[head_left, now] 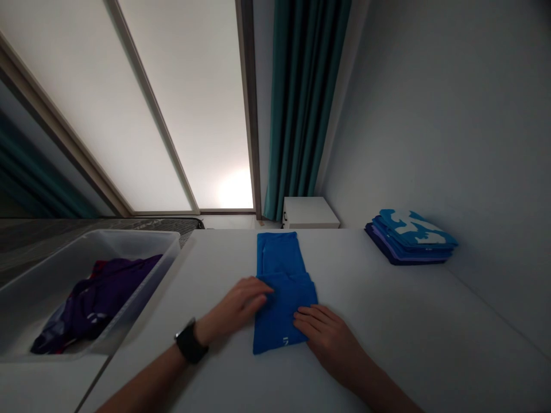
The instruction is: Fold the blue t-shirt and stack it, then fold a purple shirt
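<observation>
A bright blue garment lies on the white table, folded into a long strip with its near end doubled over. My left hand, with a black watch on the wrist, lies flat on the left edge of the fold, fingers stretched out. On the fold's right edge rests my right hand, fingers flat and pressed onto the cloth. Neither hand grips anything.
A translucent plastic bin at the left holds dark purple clothes. A stack of folded blue and purple garments sits at the table's far right by the wall. A small white cabinet and teal curtain stand behind.
</observation>
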{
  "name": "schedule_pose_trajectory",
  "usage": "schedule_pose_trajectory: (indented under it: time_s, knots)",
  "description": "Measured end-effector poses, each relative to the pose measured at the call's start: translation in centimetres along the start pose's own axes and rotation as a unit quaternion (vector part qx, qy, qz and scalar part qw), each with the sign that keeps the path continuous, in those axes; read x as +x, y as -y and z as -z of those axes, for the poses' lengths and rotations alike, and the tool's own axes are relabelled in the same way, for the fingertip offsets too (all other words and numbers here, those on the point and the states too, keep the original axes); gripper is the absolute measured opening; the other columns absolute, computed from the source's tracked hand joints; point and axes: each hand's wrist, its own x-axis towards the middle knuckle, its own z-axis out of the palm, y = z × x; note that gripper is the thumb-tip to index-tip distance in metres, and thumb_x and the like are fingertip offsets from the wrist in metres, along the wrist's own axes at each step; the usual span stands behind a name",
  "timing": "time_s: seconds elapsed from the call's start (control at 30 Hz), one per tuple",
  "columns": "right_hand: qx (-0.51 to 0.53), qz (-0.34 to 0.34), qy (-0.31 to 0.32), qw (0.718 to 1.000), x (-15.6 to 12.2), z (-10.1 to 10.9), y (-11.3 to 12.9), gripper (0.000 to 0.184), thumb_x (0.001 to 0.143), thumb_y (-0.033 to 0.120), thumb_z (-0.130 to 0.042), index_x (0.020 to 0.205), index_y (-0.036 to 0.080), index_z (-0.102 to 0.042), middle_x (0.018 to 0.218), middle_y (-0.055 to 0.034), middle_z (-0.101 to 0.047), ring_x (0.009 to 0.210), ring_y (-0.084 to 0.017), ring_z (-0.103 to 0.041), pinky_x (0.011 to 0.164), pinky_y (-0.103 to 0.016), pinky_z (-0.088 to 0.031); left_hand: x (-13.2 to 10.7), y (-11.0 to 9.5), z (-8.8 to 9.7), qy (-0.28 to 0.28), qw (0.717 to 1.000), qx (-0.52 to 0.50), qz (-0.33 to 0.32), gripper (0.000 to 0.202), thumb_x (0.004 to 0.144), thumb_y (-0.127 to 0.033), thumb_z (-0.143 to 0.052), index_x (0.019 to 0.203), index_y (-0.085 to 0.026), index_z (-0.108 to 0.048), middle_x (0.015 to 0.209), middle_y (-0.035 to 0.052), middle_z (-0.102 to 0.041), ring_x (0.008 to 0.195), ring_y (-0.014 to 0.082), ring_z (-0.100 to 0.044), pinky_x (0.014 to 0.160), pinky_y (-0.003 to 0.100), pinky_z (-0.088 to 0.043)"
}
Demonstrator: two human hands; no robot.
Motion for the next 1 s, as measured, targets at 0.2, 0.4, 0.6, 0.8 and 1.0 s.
schedule_pose_trajectory:
  time_s: [0.2,0.4,0.6,0.8,1.0]
  knots:
    - [0.096,-0.041,0.059,0.993,0.6,2.2,0.8,0.034,0.082,0.003,-0.052,0.107,0.022,-0.067,0.103,-0.003,-0.073,0.099,-0.019,-0.065,0.091,-0.033,-0.047,-0.5,4.1,1.5,0.048,0.998,0.024,0.011,0.037,0.098,-0.02,-0.04,0.133,-0.025,-0.054,0.127,0.0058,-0.063,0.113,0.0187,-0.057,0.099,0.037,-0.046]
    - [0.163,-0.112,0.154,0.968,1.7,5.2,1.1,0.027,0.086,0.012,-0.053,0.104,0.026,-0.067,0.1,-0.0015,-0.072,0.09,-0.019,-0.067,0.083,-0.03,-0.049,-1.3,2.5,0.0,0.047,0.998,0.036,0.012,0.042,0.094,-0.015,-0.046,0.133,-0.027,-0.053,0.124,0.0049,-0.064,0.113,0.0195,-0.057,0.099,0.039,-0.045]
    - [0.206,-0.183,0.178,0.945,5.5,9.0,0.3,0.016,0.093,0.026,-0.05,0.093,0.028,-0.066,0.081,0.0018,-0.07,0.066,-0.015,-0.065,0.059,-0.023,-0.047,-1.8,1.9,-0.2,0.06,0.997,0.003,0.049,0.063,0.08,-0.034,-0.069,0.138,-0.029,-0.046,0.129,0.0068,-0.059,0.117,0.0258,-0.053,0.102,0.045,-0.039]
    - [0.258,-0.24,0.182,0.918,11.0,9.5,-3.8,0.028,0.092,0.042,-0.048,0.101,0.022,-0.066,0.092,-0.0032,-0.07,0.074,-0.017,-0.066,0.061,-0.028,-0.053,-0.6,1.9,-1.5,0.01,0.994,-0.013,0.105,0.034,0.086,-0.037,-0.064,0.119,-0.027,-0.06,0.119,0.0053,-0.063,0.106,0.0234,-0.055,0.093,0.042,-0.043]
    - [0.281,-0.315,0.157,0.893,15.6,6.4,-9.1,0.026,0.087,0.039,-0.057,0.1,0.019,-0.068,0.095,-0.0063,-0.071,0.077,-0.019,-0.067,0.066,-0.033,-0.055,0.7,1.9,-1.4,-0.019,0.974,-0.095,0.204,0.023,0.093,-0.037,-0.052,0.085,-0.019,-0.064,0.091,0.004,-0.065,0.084,0.0185,-0.058,0.075,0.033,-0.047]
